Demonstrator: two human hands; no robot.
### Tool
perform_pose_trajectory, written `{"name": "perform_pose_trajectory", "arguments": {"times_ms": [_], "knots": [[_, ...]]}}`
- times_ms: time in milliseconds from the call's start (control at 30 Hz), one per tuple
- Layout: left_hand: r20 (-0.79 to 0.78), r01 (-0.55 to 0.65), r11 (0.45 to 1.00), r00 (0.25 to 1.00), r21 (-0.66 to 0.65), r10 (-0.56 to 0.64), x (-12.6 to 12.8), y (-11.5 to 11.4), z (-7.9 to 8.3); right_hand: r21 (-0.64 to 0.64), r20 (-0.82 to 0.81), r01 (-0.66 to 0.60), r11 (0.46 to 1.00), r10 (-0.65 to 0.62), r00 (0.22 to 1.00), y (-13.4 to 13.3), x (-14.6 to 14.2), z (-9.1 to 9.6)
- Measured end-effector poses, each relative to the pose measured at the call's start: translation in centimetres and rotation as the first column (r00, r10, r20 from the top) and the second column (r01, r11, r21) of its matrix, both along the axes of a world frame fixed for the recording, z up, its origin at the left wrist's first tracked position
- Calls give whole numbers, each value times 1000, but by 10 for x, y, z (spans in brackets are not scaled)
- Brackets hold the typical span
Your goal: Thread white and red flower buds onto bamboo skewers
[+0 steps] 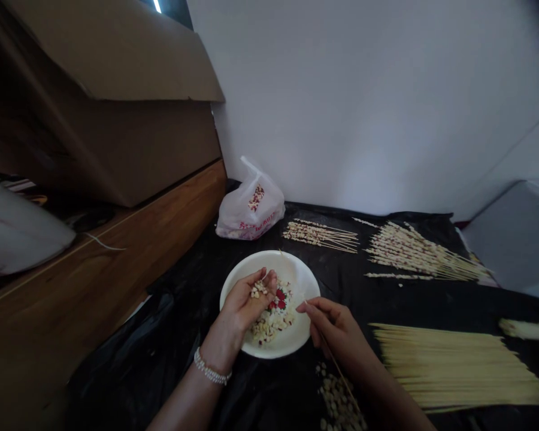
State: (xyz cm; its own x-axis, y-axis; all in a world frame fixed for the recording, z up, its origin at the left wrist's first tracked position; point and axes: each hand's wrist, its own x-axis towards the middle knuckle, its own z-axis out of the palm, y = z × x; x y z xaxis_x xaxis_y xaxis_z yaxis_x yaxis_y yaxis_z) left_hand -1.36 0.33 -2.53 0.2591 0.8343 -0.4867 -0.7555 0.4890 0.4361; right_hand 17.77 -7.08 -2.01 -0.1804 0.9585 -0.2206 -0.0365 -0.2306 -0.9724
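My left hand is palm up over a white bowl, fingers curled around a small heap of pale nut-like pieces. More of these pieces, some with dark red bits, lie in the bowl, which has a red flower print on its bottom. My right hand is at the bowl's right rim, thumb and index finger pinched together. A thin wooden skewer is gripped in it and slants down toward the bottom edge. The skewer's tip between the fingers is too small to make out.
Black plastic sheeting covers the work surface. Threaded skewers and a smaller group lie at the back. Bare skewers lie right, round pale pieces in front. A plastic bag and a cardboard box stand behind.
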Motion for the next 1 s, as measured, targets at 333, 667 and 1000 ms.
{"name": "perform_pose_trajectory", "arguments": {"times_ms": [333,667,1000], "knots": [[45,-6,997,999,-83,10,3,-2,5,-99,-167,-153,983,135,977,-7,8,-15],[-148,140,981,982,136,-120,-9,-6,-16,-108,-187,-198,974,175,967,-7,17,-12],[-81,96,990,993,108,-87,0,-8,2,-53,-146,-233,971,223,964,-10,20,-15]]}}
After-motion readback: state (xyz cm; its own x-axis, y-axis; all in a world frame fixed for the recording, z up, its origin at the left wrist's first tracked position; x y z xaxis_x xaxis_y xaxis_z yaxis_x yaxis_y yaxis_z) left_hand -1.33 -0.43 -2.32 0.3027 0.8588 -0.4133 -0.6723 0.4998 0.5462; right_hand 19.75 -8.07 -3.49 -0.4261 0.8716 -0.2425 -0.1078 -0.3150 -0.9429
